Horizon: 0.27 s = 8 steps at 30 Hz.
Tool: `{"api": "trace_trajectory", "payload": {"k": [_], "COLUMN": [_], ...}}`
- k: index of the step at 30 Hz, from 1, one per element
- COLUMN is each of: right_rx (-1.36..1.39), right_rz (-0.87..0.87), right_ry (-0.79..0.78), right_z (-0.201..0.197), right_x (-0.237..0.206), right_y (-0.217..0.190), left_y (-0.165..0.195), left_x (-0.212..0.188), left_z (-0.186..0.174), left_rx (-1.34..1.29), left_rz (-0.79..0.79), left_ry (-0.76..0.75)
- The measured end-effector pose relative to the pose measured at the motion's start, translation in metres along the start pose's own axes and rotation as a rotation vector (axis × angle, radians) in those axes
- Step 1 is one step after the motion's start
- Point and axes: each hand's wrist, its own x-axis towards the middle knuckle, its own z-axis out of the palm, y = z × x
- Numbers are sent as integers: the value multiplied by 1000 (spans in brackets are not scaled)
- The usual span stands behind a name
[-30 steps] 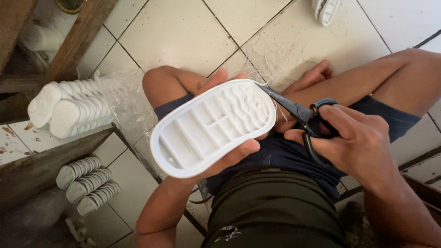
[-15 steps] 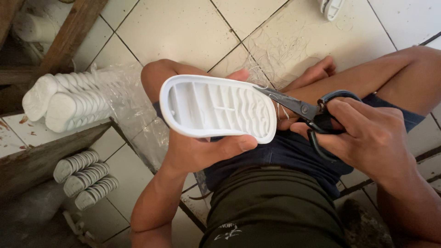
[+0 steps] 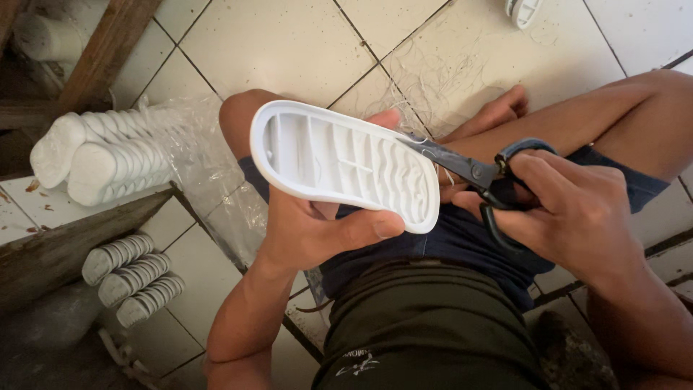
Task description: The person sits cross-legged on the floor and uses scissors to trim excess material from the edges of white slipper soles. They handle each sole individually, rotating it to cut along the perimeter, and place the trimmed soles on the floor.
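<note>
Left hand [image 3: 310, 231] clamps white shoe sole [image 3: 346, 165], centre frame. Right hand [image 3: 570, 217] grips scissors [image 3: 469, 173], blades at sole rim. Keep sole steady, snip short.

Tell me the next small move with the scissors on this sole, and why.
Probably close the scissors in the right hand to snip at the white sole's edge: the blade tips already meet its rim near the narrow end, and the left hand grips it from below, tread side up.
</note>
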Motion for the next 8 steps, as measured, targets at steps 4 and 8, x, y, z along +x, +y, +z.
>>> {"api": "trace_trajectory", "payload": {"k": [4, 8], "right_rx": [-36, -160], "right_rz": [-88, -219], "right_ry": [56, 8], "right_z": [0, -4], "right_x": [1, 0], "right_y": [-2, 3], "left_y": [-2, 4], "left_x": [1, -1], "left_z": [0, -10], "left_rx": [-23, -20], "left_rz": [-2, -18], "left_ry": [-12, -8]}}
